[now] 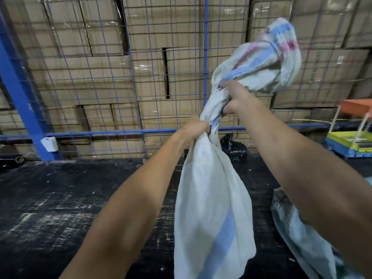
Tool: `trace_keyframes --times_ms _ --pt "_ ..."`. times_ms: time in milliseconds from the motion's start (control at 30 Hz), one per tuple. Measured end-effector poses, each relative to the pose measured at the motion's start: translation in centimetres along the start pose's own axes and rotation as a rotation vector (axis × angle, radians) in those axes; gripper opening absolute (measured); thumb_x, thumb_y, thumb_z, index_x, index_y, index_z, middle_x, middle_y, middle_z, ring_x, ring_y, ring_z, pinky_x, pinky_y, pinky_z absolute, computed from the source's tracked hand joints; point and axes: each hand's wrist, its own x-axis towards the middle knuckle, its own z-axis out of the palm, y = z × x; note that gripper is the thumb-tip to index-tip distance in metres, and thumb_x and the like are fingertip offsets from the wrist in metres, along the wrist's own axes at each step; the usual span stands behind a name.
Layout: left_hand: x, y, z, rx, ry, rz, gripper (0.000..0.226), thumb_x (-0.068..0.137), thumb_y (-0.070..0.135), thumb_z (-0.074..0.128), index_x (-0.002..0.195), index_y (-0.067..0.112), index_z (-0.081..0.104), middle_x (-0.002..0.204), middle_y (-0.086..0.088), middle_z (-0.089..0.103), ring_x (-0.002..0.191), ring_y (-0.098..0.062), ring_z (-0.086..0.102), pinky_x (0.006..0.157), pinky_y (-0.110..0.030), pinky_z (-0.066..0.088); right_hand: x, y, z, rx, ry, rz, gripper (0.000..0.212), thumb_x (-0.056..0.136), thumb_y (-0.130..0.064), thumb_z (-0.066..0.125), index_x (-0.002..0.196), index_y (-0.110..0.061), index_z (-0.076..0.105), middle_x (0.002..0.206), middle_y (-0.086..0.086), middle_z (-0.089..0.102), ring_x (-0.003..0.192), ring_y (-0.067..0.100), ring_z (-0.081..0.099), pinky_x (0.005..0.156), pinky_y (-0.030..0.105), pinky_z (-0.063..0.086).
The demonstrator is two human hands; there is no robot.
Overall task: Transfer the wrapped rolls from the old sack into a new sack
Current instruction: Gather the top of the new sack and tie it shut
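Note:
A white woven sack with a blue stripe hangs in front of me, its neck bunched and twisted. My left hand grips the twisted neck low down. My right hand grips the neck just above it, and the sack's loose open end flops up and to the right, showing blue and pink print. Another crumpled whitish sack lies on the dark surface at the lower right, partly hidden by my right forearm. A black wrapped bundle lies beyond the sack near the fence. No rolls are visible inside either sack.
A dark scuffed platform spreads below. A blue wire-mesh fence with a blue post stands behind it, and stacked cardboard boxes fill the space beyond. An orange, yellow and blue cart is at the right.

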Motion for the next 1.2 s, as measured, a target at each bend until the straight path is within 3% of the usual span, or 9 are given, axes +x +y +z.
trace_keyframes --times_ms 133,200,367,500,600,700,867,1067,1200 --pt "0.3 0.9 -1.7 -0.176 -0.099 -0.041 0.018 0.067 -0.007 0.045 0.081 -0.004 0.057 0.068 -0.016 0.055 0.062 -0.029 0.056 0.061 -0.033 0.048 -1.3 0.2 -1.1 -0.004 -0.149 -0.130 0.055 0.081 -0.046 0.076 0.121 -0.010 0.066 0.112 0.012 0.073 0.101 0.029 0.071 0.090 0.048 0.057" --pt "0.3 1.2 -2.0 -0.235 -0.192 -0.041 0.045 0.049 -0.004 0.049 0.092 -0.012 0.060 0.079 -0.019 0.058 0.069 -0.032 0.057 0.066 -0.035 0.050 -1.5 0.8 -1.6 0.123 -0.244 -0.129 0.064 0.082 -0.054 0.071 0.127 -0.009 0.063 0.118 0.014 0.071 0.108 0.030 0.068 0.093 0.049 0.054" --pt "-0.7 2.0 -1.5 -0.130 -0.494 -0.099 0.022 0.078 0.007 0.064 0.099 0.002 0.068 0.097 -0.016 0.070 0.088 -0.031 0.067 0.089 -0.041 0.056 -1.6 0.4 -0.5 0.104 -0.097 -0.179 0.033 0.096 -0.036 0.061 0.117 -0.011 0.061 0.087 0.010 0.070 0.078 0.024 0.066 0.067 0.035 0.057" --pt "-0.4 1.3 -0.7 -0.187 -0.515 -0.031 0.038 0.075 0.031 0.073 0.106 0.010 0.067 0.097 -0.012 0.069 0.085 -0.030 0.065 0.087 -0.043 0.051 -0.7 0.9 -1.1 0.112 0.070 -0.112 0.039 0.104 -0.036 0.044 0.108 0.001 0.058 0.106 0.016 0.072 0.080 0.025 0.059 0.094 0.040 0.046" --pt "-0.2 -0.3 0.5 -0.230 -0.567 -0.008 0.051 0.078 0.041 0.080 0.117 0.009 0.067 0.112 -0.014 0.071 0.103 -0.034 0.068 0.099 -0.046 0.051 0.0 1.2 -1.1 0.168 0.123 -0.099 0.043 0.102 -0.037 0.048 0.117 0.002 0.058 0.139 0.018 0.055 0.115 0.032 0.059 0.103 0.044 0.040" --pt "0.3 -1.4 2.4 -0.163 -0.479 -0.046 0.062 0.063 0.033 0.090 0.114 0.006 0.068 0.104 -0.016 0.074 0.094 -0.034 0.072 0.090 -0.052 0.056 0.1 1.8 -1.1 0.162 0.175 -0.099 0.031 0.100 -0.034 0.054 0.102 -0.003 0.058 0.119 0.017 0.063 0.093 0.030 0.062 0.094 0.041 0.048" --pt "0.0 -2.4 3.8 -0.150 -0.608 -0.217 0.015 0.081 0.014 0.069 0.068 0.011 0.061 0.056 -0.005 0.061 0.047 -0.019 0.058 0.055 -0.025 0.051 -0.1 4.7 -4.5 0.080 0.188 0.028 0.038 0.091 -0.036 0.069 0.107 -0.003 0.060 0.087 0.013 0.065 0.076 0.027 0.065 0.068 0.043 0.053" --pt "-0.9 -5.5 8.5 -0.392 -0.849 -0.269 0.017 0.089 0.012 0.063 0.098 -0.002 0.062 0.085 -0.013 0.073 0.081 -0.026 0.071 0.099 -0.044 0.051 -0.8 6.5 -8.4 -0.111 0.235 0.068 0.022 0.098 -0.026 0.060 0.106 -0.006 0.061 0.082 0.011 0.060 0.070 0.023 0.060 0.064 0.037 0.051" --pt "-1.5 -6.1 12.5 -0.366 -0.881 -0.333 0.024 0.095 0.015 0.054 0.073 0.012 0.045 0.044 0.000 0.038 0.037 -0.018 0.041 0.048 -0.023 0.045 -1.0 7.5 -13.6 -0.108 0.271 0.138 0.049 0.089 -0.038 0.071 0.119 -0.002 0.057 0.099 0.014 0.066 0.084 0.027 0.066 0.070 0.038 0.057"
